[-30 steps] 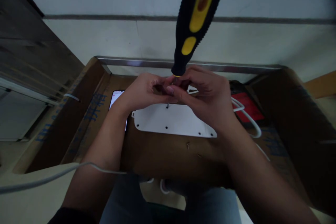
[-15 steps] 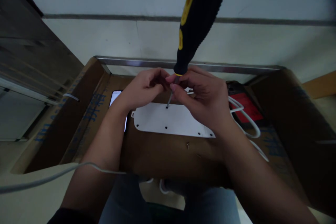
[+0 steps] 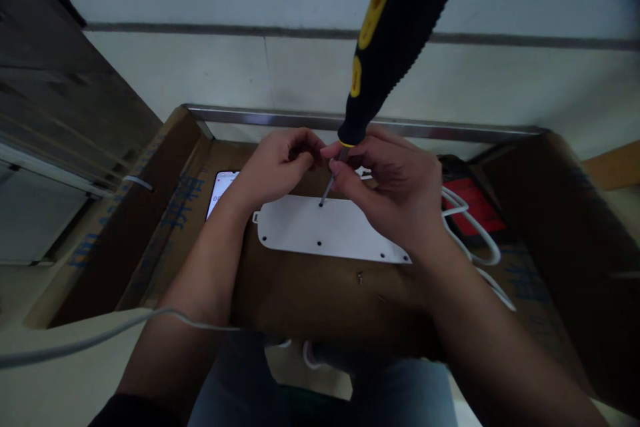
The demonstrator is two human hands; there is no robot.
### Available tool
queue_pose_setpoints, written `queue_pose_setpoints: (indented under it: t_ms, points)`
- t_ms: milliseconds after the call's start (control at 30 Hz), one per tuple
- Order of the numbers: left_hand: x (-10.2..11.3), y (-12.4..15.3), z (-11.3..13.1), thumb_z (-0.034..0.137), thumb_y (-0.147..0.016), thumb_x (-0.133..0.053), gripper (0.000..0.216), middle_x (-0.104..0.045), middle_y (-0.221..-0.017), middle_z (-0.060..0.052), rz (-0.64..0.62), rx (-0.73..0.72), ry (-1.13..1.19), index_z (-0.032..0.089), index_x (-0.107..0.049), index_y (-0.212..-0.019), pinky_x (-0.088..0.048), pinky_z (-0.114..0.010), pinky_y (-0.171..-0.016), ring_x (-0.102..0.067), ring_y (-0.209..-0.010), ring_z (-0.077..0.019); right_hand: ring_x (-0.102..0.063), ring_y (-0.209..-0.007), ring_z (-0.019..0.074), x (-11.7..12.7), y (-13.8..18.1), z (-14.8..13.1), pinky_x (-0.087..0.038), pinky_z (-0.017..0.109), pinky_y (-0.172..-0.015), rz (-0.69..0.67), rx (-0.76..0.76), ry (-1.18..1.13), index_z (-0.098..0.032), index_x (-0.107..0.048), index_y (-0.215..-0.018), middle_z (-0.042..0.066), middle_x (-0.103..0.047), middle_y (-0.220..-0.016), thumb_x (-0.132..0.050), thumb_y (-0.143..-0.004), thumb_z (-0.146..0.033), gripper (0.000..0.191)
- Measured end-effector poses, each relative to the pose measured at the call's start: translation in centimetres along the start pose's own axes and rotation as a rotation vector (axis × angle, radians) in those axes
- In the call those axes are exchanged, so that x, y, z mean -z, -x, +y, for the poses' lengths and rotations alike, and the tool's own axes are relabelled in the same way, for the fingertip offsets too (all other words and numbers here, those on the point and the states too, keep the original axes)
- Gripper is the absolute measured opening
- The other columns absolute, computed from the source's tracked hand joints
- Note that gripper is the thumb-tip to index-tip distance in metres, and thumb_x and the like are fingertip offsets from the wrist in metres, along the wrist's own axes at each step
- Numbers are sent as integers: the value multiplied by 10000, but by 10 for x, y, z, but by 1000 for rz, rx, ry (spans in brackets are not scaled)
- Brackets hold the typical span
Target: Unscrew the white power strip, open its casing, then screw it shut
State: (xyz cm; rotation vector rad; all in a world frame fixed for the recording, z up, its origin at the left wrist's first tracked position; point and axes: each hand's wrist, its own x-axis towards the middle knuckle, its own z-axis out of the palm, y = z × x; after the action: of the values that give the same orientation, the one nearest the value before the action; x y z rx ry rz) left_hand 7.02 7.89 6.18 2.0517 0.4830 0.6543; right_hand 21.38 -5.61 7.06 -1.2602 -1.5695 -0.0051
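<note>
My right hand (image 3: 400, 180) pinches the metal shaft of a screwdriver (image 3: 400, 33) just below its thick black and yellow handle. The screwdriver leans to the right, with its tip at an upper hole of a white power strip (image 3: 295, 227). The power strip lies with its holed back up, and my right hand covers its right part. My left hand (image 3: 280, 167) is curled beside the shaft, thumb and fingers drawn together. Whatever is between those fingers is hidden. A small screw (image 3: 360, 277) lies on the cardboard in front of the strip.
Brown cardboard (image 3: 300, 293) forms the work surface, with raised side flaps. A lit phone (image 3: 220, 190) lies by my left forearm. At the right are a white cord (image 3: 473, 220) and a red and black object (image 3: 475, 207). A metal rail (image 3: 260, 117) runs along the wall.
The screwdriver's handle appears a little farther right and more tilted. Its tip stays at the same hole, and both hands keep nearly the same pose. The whole view has shifted slightly.
</note>
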Motion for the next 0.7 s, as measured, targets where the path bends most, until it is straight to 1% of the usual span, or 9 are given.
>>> queue_pose_setpoints:
  t_ms: [167,300,433,567,700]
  points:
    - [0,0,2,225,-876,-560,168,-697,-837,-30,-25,28,-19,154,-704,-925,-511,-288,-812,-631,-842,-169,-633,-729,92,0,-1,-2,-511,236,-608,2,13,16,-202,-701,-837,15,-719,-910,-658,-917,-208,91]
    - [0,0,2,221,-869,-563,168,-691,-823,-24,-24,32,-18,156,-703,-936,-513,-290,-814,-637,-848,-170,-646,-751,105,0,0,-2,-529,251,-617,10,6,21,-216,-717,-872,24,-727,-936,-657,-920,-204,78]
    - [-1,1,1,179,-852,-547,183,-701,-845,-27,-28,30,24,158,-701,-949,-515,-287,-828,-648,-868,-166,-628,-730,85,-1,1,-1,-526,224,-604,25,-18,-37,-203,-717,-890,22,-711,-919,-661,-923,-204,65]
    - [-2,1,1,139,-829,-516,217,-717,-871,-23,-32,40,13,147,-698,-946,-495,-265,-779,-632,-825,-141,-635,-738,81,-2,1,0,-523,222,-614,40,-17,-54,-194,-710,-900,20,-714,-926,-668,-916,-191,45]
    - [-2,1,1,115,-824,-502,226,-728,-881,-22,-26,36,19,153,-699,-929,-477,-265,-741,-629,-810,-135,-640,-760,84,-2,0,1,-523,225,-630,51,4,-48,-192,-704,-890,22,-731,-945,-675,-907,-171,40]
